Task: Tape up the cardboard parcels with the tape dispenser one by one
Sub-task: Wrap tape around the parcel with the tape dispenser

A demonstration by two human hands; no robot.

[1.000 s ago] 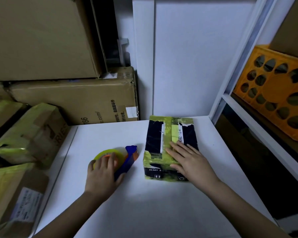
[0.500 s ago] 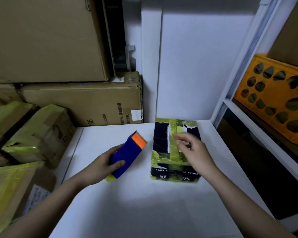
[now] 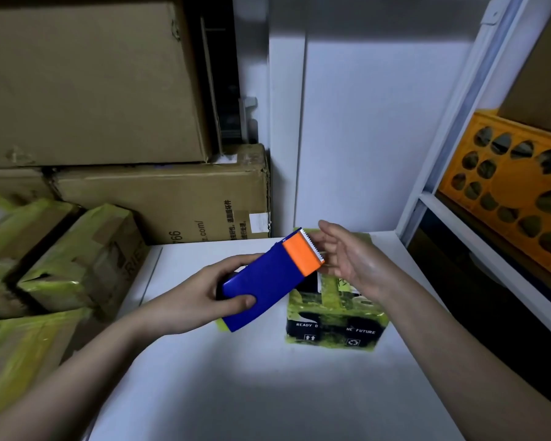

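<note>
Head view: the left hand (image 3: pixel 201 294) grips the blue tape dispenser (image 3: pixel 268 281) around its lower end and holds it tilted above the white tabletop (image 3: pixel 268 393) — its orange toothed end points at the right hand (image 3: pixel 353 259). This hand is relaxed and holds nothing, just beside the teeth. Under it, the dark parcel (image 3: pixel 334 319) with yellow-green tape lies near the tabletop's far right corner.
</note>
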